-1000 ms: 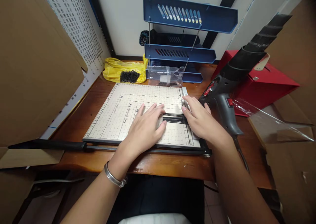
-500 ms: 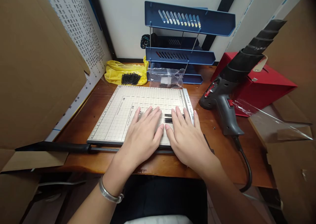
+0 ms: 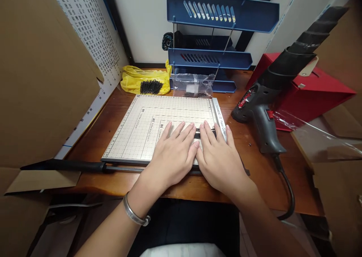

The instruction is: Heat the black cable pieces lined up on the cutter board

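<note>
Both my hands lie flat on a cream paper cutter [image 3: 132,132] printed with a grid and size marks. My left hand [image 3: 177,151] is spread, palm down, with its fingertips at the left ends of some thin black strips [image 3: 197,135]. Over the same strips rests my right hand [image 3: 220,155], fingers stretched forward and partly covering them, close to the cutter's right edge. The two thumbs touch or nearly touch. Neither hand is wrapped round anything. Along the cutter's near side lies its blade arm with a black handle [image 3: 90,166].
A yellow bag [image 3: 130,79] with a pile of short black pieces [image 3: 151,86] stands behind the cutter. Beside it are a clear plastic bag [image 3: 192,86] and a blue tiered rack [image 3: 209,59]. At right are a heat gun [image 3: 266,117] and a red box [image 3: 316,87].
My left hand has slid right, towards my right hand, covering the left ends of the black strips. The view has shifted slightly.
</note>
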Demonstrator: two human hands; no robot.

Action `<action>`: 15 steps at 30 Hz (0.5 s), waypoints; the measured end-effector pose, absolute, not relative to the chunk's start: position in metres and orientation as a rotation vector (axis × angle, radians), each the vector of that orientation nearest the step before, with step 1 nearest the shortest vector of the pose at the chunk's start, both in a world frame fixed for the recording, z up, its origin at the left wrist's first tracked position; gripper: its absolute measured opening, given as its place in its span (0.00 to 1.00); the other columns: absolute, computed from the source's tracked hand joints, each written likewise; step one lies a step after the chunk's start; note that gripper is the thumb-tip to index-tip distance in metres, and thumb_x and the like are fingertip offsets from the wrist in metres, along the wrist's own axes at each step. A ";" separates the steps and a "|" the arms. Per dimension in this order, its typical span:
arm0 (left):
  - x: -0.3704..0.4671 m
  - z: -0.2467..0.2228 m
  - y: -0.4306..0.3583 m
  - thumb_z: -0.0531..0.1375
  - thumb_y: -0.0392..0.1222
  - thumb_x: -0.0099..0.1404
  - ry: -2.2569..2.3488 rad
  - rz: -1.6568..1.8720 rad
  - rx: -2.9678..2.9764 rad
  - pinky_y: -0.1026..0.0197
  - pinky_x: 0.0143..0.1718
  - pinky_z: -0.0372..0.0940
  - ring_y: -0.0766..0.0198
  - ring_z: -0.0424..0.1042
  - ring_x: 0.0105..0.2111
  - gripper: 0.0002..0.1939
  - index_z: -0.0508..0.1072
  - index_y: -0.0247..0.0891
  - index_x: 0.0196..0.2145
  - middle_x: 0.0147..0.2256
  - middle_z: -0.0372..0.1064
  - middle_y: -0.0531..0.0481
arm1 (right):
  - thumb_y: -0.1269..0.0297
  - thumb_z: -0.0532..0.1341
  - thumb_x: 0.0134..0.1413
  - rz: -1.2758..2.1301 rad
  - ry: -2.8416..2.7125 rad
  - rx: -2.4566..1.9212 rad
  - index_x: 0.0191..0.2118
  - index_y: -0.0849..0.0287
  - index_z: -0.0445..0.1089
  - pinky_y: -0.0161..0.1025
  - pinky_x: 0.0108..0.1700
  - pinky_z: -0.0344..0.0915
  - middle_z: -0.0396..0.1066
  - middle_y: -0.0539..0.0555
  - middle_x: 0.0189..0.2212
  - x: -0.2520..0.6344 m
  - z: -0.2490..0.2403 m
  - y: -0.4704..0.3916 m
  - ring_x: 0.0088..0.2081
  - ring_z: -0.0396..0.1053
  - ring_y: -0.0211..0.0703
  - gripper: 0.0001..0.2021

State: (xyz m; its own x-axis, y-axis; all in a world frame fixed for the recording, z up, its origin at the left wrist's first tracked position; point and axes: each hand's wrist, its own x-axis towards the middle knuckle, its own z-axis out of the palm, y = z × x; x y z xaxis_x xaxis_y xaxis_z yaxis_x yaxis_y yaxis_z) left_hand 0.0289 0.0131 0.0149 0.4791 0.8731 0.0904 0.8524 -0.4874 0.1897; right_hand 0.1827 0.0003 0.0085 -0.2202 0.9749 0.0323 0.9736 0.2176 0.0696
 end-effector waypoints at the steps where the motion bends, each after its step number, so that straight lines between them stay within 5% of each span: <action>1: 0.029 0.015 0.014 0.37 0.49 0.81 1.502 0.254 2.601 0.39 0.75 0.37 0.55 0.45 0.74 0.29 0.54 0.37 0.73 0.73 0.49 0.52 | 0.57 0.37 0.72 0.113 2.430 1.952 0.75 0.68 0.47 0.64 0.75 0.37 0.41 0.59 0.74 0.182 0.009 0.000 0.74 0.43 0.66 0.32; 15: 0.026 0.013 0.016 0.37 0.51 0.81 1.432 0.274 2.577 0.39 0.75 0.40 0.55 0.44 0.74 0.30 0.53 0.39 0.73 0.73 0.48 0.54 | 0.56 0.37 0.72 0.118 2.478 2.028 0.74 0.67 0.50 0.64 0.76 0.38 0.42 0.57 0.73 0.182 0.003 -0.002 0.75 0.45 0.57 0.32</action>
